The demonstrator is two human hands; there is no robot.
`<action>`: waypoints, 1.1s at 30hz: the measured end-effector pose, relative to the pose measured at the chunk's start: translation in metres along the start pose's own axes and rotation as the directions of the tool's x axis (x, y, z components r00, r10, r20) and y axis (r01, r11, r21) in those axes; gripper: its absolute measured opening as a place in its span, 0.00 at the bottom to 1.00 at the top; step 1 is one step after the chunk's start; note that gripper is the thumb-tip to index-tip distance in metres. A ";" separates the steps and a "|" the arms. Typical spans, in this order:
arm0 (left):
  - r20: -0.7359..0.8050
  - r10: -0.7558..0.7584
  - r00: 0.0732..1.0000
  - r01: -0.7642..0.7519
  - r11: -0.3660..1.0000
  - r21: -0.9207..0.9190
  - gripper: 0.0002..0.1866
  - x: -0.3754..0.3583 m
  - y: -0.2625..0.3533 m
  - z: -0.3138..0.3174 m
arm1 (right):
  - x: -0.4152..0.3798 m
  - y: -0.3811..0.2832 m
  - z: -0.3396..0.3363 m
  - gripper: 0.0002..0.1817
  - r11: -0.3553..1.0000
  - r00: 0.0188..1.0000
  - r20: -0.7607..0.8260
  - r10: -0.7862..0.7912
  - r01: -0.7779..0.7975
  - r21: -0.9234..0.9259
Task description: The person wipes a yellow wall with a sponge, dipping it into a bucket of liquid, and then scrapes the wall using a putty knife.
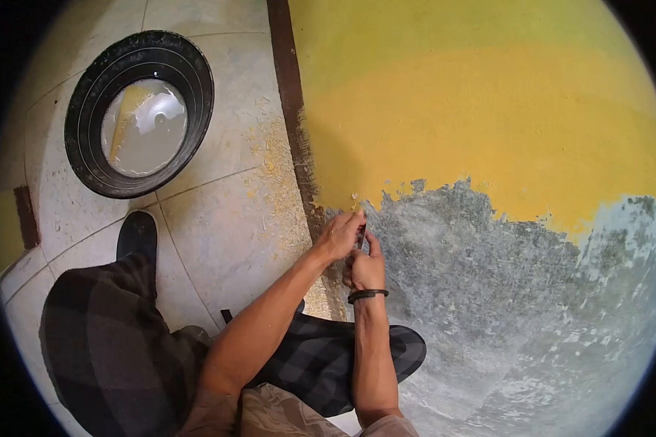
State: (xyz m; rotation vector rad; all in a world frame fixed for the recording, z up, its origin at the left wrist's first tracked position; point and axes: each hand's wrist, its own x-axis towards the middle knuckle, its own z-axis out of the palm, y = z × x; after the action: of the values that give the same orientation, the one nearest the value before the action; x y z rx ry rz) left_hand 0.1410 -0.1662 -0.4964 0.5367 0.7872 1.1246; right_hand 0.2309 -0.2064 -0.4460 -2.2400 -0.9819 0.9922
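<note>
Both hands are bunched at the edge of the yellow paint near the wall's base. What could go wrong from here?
1. The left hand and right hand crowd one small tool; a slip could nick fingers.
2. Paint flakes litter the tiles by the shoe, possibly slippery.

No legible text or labels

Tiled floor (219,226) is carrying a black bucket (139,113) sitting well off to the left of the hands, with yellow paint flakes (280,175) lying scattered just left of them.
</note>
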 end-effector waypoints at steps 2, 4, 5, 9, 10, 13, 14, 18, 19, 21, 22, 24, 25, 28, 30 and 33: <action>0.005 -0.007 1.000 0.007 1.000 0.024 0.26 0.003 0.007 -0.009 | -0.012 -0.037 0.016 0.28 0.995 0.994 -0.037 0.100 -0.100 -0.023; 0.007 -0.043 0.999 0.043 0.999 -0.012 0.25 0.010 0.004 -0.014 | -0.026 -0.064 0.027 0.26 0.982 0.981 -0.048 0.187 -0.187 0.009; 0.003 -0.041 0.999 0.041 0.999 -0.008 0.25 0.002 0.007 -0.010 | -0.028 -0.050 0.023 0.26 0.983 0.982 -0.043 0.186 -0.186 0.011; -0.002 0.031 1.000 -0.031 1.000 0.005 0.25 0.002 -0.001 -0.002 | -0.039 -0.050 0.026 0.28 0.997 0.996 -0.084 0.040 -0.034 0.076; -0.010 -0.002 1.000 0.002 1.000 -0.004 0.25 0.003 0.006 -0.006 | -0.040 -0.051 0.036 0.28 0.992 0.987 -0.138 -0.086 0.072 -0.103; 0.039 -0.065 0.997 0.068 0.995 -0.079 0.22 -0.001 0.008 -0.006 | -0.027 -0.031 0.037 0.28 0.897 0.924 -0.204 -0.322 0.229 -0.379; 0.083 -0.097 0.992 0.110 0.981 -0.161 0.20 -0.002 0.008 -0.006 | -0.033 -0.051 0.023 0.27 0.988 0.989 -0.121 -0.087 0.070 -0.139; -0.087 0.023 0.996 -0.002 0.972 0.234 0.17 -0.005 0.019 0.011 | -0.038 -0.052 0.008 0.24 0.992 0.992 -0.027 0.120 -0.119 0.041; -0.097 0.030 0.995 -0.007 0.973 0.229 0.17 -0.006 0.019 0.014 | -0.038 -0.054 0.013 0.24 0.998 0.997 -0.046 0.061 -0.061 0.007; -0.203 0.014 0.979 0.017 0.989 0.150 0.17 -0.011 0.018 0.017 | -0.044 -0.062 0.009 0.23 0.994 0.995 -0.001 0.100 -0.099 0.048; -0.213 0.019 0.977 0.011 0.991 0.137 0.15 -0.011 0.018 0.019 | -0.046 -0.067 0.006 0.23 0.985 0.989 0.031 0.144 -0.146 0.093; -0.211 0.055 0.976 -0.006 0.974 0.226 0.15 -0.003 0.018 0.015 | -0.032 -0.069 0.000 0.22 0.978 0.981 0.079 0.175 -0.182 0.098; -0.205 0.090 0.975 -0.021 0.948 0.318 0.15 -0.001 0.018 0.013 | -0.027 -0.069 -0.002 0.22 0.969 0.970 0.129 0.207 -0.221 0.107; -0.192 0.079 0.978 -0.023 0.960 0.279 0.12 0.001 0.013 0.007 | -0.007 -0.028 0.007 0.23 0.997 0.997 0.020 0.074 -0.074 0.003; -0.181 0.118 0.976 -0.066 0.960 0.272 0.11 0.004 0.013 0.005 | -0.015 -0.016 0.005 0.23 0.984 0.992 -0.009 -0.125 0.123 -0.127; -0.154 0.181 0.971 -0.126 0.942 0.310 0.09 0.000 0.014 0.007 | -0.014 -0.037 0.006 0.22 1.000 1.000 0.026 0.007 -0.007 -0.006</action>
State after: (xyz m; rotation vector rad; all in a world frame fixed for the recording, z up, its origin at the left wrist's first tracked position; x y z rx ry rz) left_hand 0.1387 -0.1617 -0.4819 0.7679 1.0990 1.2183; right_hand 0.2039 -0.1932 -0.4189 -2.2422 -0.9900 1.0249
